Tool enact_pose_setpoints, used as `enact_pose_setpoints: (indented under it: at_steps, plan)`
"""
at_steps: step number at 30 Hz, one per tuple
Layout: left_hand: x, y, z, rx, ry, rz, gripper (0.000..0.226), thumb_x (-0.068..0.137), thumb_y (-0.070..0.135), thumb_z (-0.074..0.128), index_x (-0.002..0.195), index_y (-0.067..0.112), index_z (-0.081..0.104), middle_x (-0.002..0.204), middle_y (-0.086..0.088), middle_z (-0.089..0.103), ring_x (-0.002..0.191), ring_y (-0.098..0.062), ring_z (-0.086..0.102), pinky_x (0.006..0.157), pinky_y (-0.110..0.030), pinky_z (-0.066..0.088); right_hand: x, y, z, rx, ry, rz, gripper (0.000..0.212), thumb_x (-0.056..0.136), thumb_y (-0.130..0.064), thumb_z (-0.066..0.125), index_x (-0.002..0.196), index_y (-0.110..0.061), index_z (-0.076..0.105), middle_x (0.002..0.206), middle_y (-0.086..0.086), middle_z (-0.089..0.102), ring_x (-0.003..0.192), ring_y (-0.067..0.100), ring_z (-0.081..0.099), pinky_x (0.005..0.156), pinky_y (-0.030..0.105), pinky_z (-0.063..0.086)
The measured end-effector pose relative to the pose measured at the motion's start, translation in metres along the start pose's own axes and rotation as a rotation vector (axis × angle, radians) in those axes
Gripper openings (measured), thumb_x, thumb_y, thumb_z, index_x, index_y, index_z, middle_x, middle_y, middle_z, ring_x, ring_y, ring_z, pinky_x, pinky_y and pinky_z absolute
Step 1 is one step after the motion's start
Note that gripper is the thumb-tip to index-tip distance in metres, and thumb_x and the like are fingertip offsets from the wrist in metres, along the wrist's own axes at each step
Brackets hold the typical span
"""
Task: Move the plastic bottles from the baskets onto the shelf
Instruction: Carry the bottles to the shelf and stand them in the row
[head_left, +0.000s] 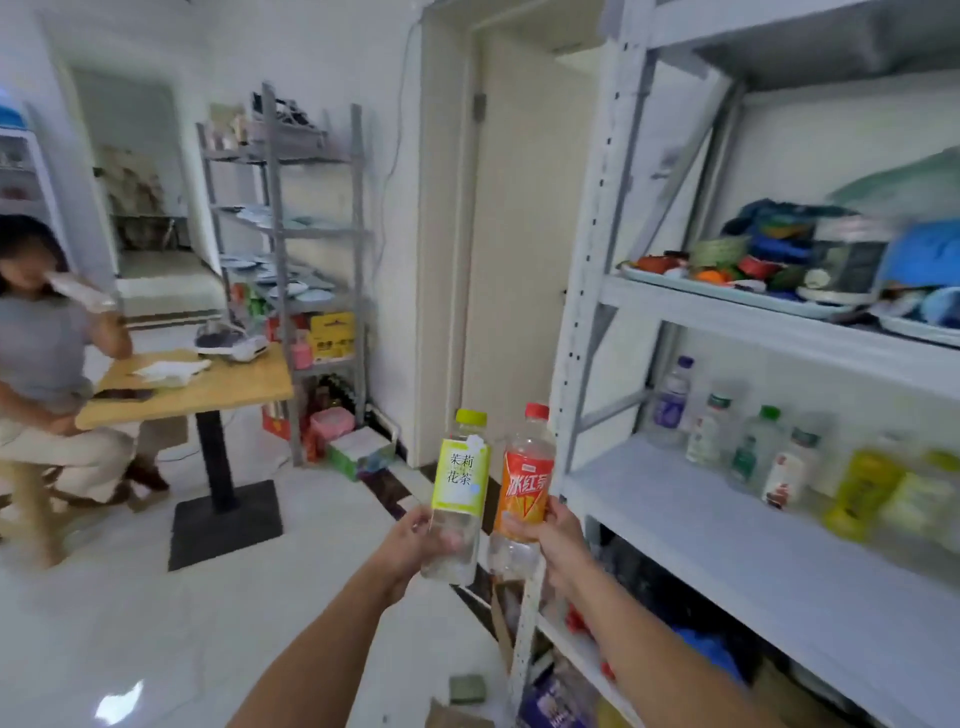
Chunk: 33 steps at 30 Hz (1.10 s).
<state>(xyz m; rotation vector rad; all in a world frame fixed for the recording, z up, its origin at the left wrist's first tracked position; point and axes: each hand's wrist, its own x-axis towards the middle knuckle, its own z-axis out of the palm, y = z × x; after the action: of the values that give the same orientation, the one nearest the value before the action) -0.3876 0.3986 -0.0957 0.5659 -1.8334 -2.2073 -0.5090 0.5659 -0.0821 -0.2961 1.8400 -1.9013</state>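
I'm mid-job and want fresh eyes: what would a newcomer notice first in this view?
Two bottles are held upright, side by side, at centre: a green-label bottle in the left hand and an orange-label bottle in the right hand. Just right of them is the shelf, with a row of bottles along its back. At far left a person sits at a wooden table.
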Motion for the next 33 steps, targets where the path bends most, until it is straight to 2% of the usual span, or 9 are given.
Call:
enact_pose_setpoints:
  at_steps: [3,6,11,17,19,22,27,30,33]
  plan:
    - [0.034,0.002,0.066,0.028,-0.158,-0.013,0.052,0.067,-0.004,0.079,0.112,0.001,0.054,0.100,-0.016,0.066,0.090,-0.028,0.063,0.084,-0.044,0.050,-0.009,-0.010,-0.066,0.045,0.159,-0.030,0.052,0.068,-0.003,0.084,0.113,-0.012,0.059,0.110,0.008,0.070,0.104,0.026,0.065,0.100,0.046,0.048]
    - [0.063,0.001,0.129,0.064,-0.303,-0.005,0.045,0.068,-0.003,0.080,0.104,0.005,0.054,0.087,-0.008,0.071,0.077,-0.020,0.066,0.077,-0.036,0.050,-0.025,-0.016,-0.124,0.104,0.317,-0.064,0.050,0.070,0.001,0.081,0.113,-0.010,0.058,0.112,0.010,0.069,0.105,0.027,0.064,0.101,0.043,0.048]
    - [0.093,-0.019,0.234,0.085,-0.524,-0.064,0.025,0.087,-0.007,0.059,0.103,0.009,0.050,0.078,-0.006,0.075,0.066,-0.021,0.072,0.076,-0.037,0.049,-0.065,-0.014,-0.215,0.143,0.569,-0.082,0.055,0.072,0.003,0.079,0.120,-0.008,0.054,0.116,0.009,0.067,0.108,0.026,0.063,0.097,0.039,0.049]
    - [0.071,-0.053,0.349,0.128,-0.719,-0.091,0.044,0.069,-0.016,0.072,0.100,0.007,0.051,0.078,-0.005,0.073,0.072,-0.018,0.068,0.071,-0.035,0.053,-0.120,0.009,-0.316,0.165,0.800,-0.050,0.054,0.074,-0.002,0.079,0.117,-0.016,0.052,0.117,0.005,0.065,0.110,0.024,0.060,0.105,0.045,0.043]
    - [0.066,-0.065,0.385,0.147,-0.742,-0.084,0.040,0.074,-0.016,0.068,0.102,0.006,0.050,0.081,-0.009,0.072,0.073,-0.018,0.067,0.074,-0.033,0.053,-0.133,0.016,-0.347,0.160,0.846,-0.046,0.056,0.073,-0.002,0.080,0.118,-0.017,0.051,0.118,0.005,0.064,0.111,0.024,0.059,0.106,0.046,0.041]
    - [0.057,-0.077,0.434,0.126,-0.760,-0.087,0.039,0.075,-0.016,0.067,0.103,0.004,0.048,0.088,-0.014,0.070,0.081,-0.025,0.065,0.092,-0.046,0.051,-0.147,0.023,-0.391,0.143,0.902,-0.048,0.060,0.070,-0.001,0.081,0.119,-0.016,0.050,0.117,0.005,0.064,0.110,0.024,0.059,0.104,0.044,0.043]
    - [0.062,-0.095,0.486,0.153,-0.770,-0.092,0.030,0.087,-0.013,0.058,0.109,0.001,0.045,0.079,-0.014,0.066,0.066,-0.017,0.068,0.073,-0.036,0.059,-0.150,0.032,-0.437,0.156,0.916,-0.071,0.061,0.069,0.002,0.081,0.118,-0.017,0.050,0.109,-0.002,0.064,0.097,0.014,0.061,0.074,0.025,0.048]
    - [0.073,-0.104,0.507,0.214,-0.786,-0.106,0.030,0.089,-0.008,0.057,0.114,0.003,0.045,0.090,-0.017,0.067,0.072,-0.021,0.068,0.091,-0.046,0.052,-0.139,0.039,-0.457,0.168,0.923,-0.072,0.062,0.067,0.007,0.081,0.117,-0.015,0.051,0.111,0.003,0.064,0.102,0.021,0.061,0.077,0.029,0.051]
    - [0.090,-0.113,0.526,0.250,-0.801,-0.132,0.033,0.087,-0.012,0.057,0.114,0.004,0.046,0.100,-0.020,0.065,0.077,-0.021,0.068,0.090,-0.046,0.052,-0.121,0.045,-0.476,0.159,0.903,-0.066,0.063,0.064,0.010,0.081,0.114,-0.016,0.052,0.112,0.006,0.064,0.105,0.024,0.060,0.076,0.030,0.052]
